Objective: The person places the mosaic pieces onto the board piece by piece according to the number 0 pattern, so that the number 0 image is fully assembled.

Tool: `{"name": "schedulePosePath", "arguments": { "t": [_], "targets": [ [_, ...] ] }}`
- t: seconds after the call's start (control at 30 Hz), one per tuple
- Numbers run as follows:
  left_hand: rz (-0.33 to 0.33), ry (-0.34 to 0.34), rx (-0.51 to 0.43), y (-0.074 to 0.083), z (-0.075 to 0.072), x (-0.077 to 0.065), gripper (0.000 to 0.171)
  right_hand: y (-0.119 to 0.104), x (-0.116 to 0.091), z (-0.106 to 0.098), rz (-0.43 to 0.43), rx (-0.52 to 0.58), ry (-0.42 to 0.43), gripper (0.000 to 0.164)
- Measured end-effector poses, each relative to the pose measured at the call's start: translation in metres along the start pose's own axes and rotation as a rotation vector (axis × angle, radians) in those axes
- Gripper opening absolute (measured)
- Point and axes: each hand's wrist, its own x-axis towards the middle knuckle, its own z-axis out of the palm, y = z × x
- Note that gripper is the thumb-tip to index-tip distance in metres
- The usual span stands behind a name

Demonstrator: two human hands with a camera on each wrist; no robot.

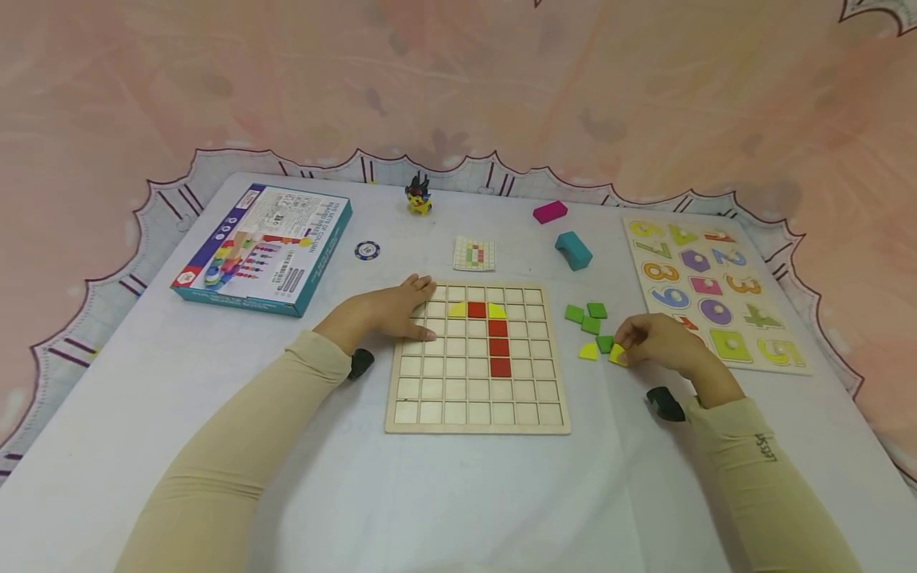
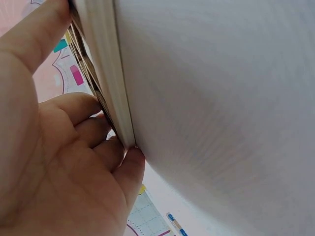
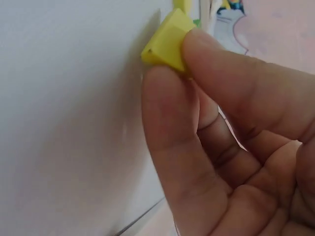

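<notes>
Yellow piece (image 1: 618, 355), right of the board (image 1: 419, 390): pinched between thumb and finger of the right grip (image 1: 659, 341). The right wrist view shows much of it standing clear of the fingertips; its sloping faces could let it twist or slip if pressure is uneven.

Immediate surroundings, also right of the board: four green squares (image 1: 574, 313) and a second yellow piece (image 1: 588, 351). One green square lies just beside the held piece; contact cannot be confirmed. A low sweep towards the board could scatter this group.

At the board's left edge, the left grip (image 1: 387, 309) rests with fingers extended, clasping nothing. It appears to steady the board. Hazard: a lean or tug there could skew the board over the cloth-covered tabletop (image 1: 458, 493), and a jolt could lift the red squares (image 1: 498, 347) in its cells. The same hand hides some cells near the board's upper-left corner, so a fault there could pass unseen.

Beyond the board's far edge lies a card (image 1: 474, 254); its small pattern invites misreading. Orientation is a further concern: the rounded yellow shape could be turned the wrong way in a cell.
</notes>
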Motion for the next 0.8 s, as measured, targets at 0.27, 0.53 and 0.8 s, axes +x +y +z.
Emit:
{"name": "schedulePosePath", "arguments": {
  "t": [0.27,0.53,0.8],
  "targets": [
    [0.004,0.004,0.009,0.001,0.0,0.0,0.091,-0.013,0.005,0.009,-0.03,0.144,-0.032,0.024],
    [0.002,0.004,0.012,-0.001,0.001,0.002,0.091,-0.03,0.012,0.024,-0.089,0.288,-0.107,0.025],
    [0.01,0.005,0.015,-0.003,0.001,0.003,0.091,-0.053,0.02,0.043,-0.142,0.297,-0.161,0.018]
  ]
}}
